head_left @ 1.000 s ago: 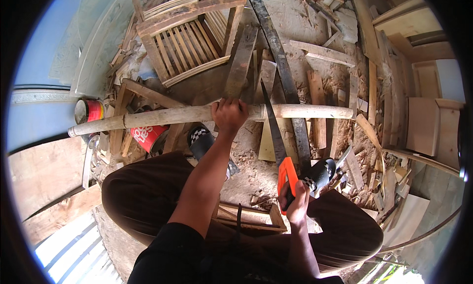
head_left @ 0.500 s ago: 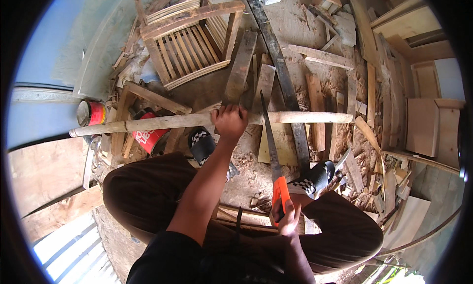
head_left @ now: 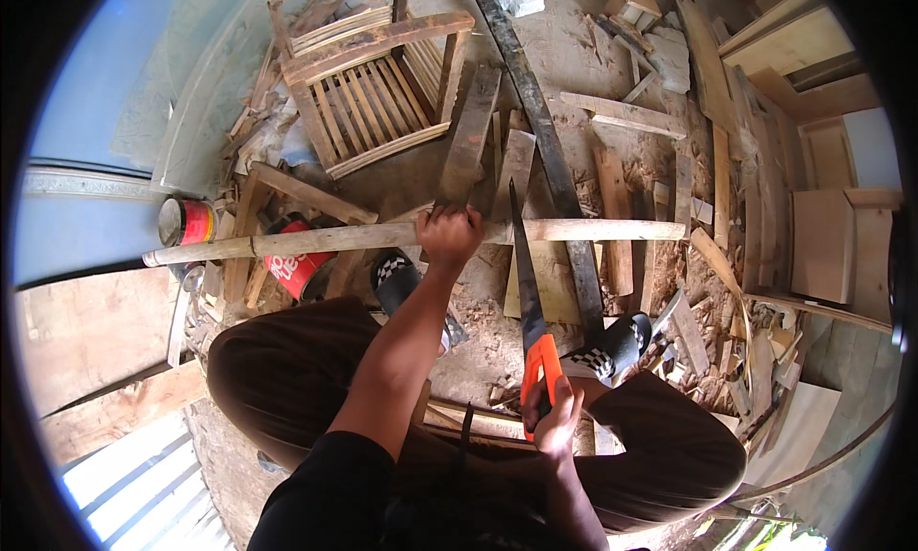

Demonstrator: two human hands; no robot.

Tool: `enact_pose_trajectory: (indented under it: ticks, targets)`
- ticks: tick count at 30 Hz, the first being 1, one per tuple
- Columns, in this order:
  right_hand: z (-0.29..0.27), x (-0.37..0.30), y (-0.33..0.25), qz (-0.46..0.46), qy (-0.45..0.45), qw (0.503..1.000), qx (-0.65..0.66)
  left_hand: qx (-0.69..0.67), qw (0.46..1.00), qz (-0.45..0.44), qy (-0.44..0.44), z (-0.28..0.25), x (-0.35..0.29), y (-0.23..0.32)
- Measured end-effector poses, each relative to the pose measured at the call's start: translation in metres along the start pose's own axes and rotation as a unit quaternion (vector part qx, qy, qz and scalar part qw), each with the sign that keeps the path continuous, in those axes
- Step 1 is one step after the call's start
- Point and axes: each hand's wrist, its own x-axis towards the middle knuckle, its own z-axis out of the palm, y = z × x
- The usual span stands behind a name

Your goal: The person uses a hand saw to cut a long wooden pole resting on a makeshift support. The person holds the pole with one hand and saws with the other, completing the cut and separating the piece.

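Observation:
My left hand (head_left: 449,235) is closed around a long pale bamboo pole (head_left: 330,239), pressing it against a wooden board (head_left: 469,135) beneath. The pole lies crosswise in front of me. In my right hand (head_left: 557,419) is the orange handle of a handsaw (head_left: 532,297), its dark blade pointing away from me. The blade crosses the pole just right of my left hand, its tip beyond the far side. Whether the teeth have cut into the bamboo is too small to tell.
A slatted wooden chair (head_left: 373,97) lies at the far left. Red cans (head_left: 298,264) sit under the pole's left part. A long dark beam (head_left: 537,111) runs away from me. Wood offcuts (head_left: 622,116) and chips litter the floor. My sandalled feet (head_left: 622,345) flank the saw.
My right hand and the saw handle have shifted slightly forward and left. The left hand keeps its grip on the pole, and the whole view has moved a little.

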Motion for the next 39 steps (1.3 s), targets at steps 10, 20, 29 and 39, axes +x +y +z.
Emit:
enact_pose_trajectory:
  ticks: [10,20,29,39]
  targets:
    - [0.016,0.004,-0.009,0.003,0.056,0.998,-0.034,-0.007,0.999,-0.031,-0.033,0.001,-0.006,-0.003]
    - [-0.015,0.026,-0.091,-0.062,0.016,0.998,0.0,0.017,0.982,-0.069,-0.173,0.0,0.017,0.0]
    - [-0.035,0.022,-0.041,-0.115,-0.024,0.992,0.045,-0.058,0.988,0.038,-0.136,0.019,0.016,-0.032]
    - [-0.005,0.048,0.001,-0.021,0.019,0.998,0.055,0.052,0.968,0.092,-0.228,-0.034,-0.009,-0.07]
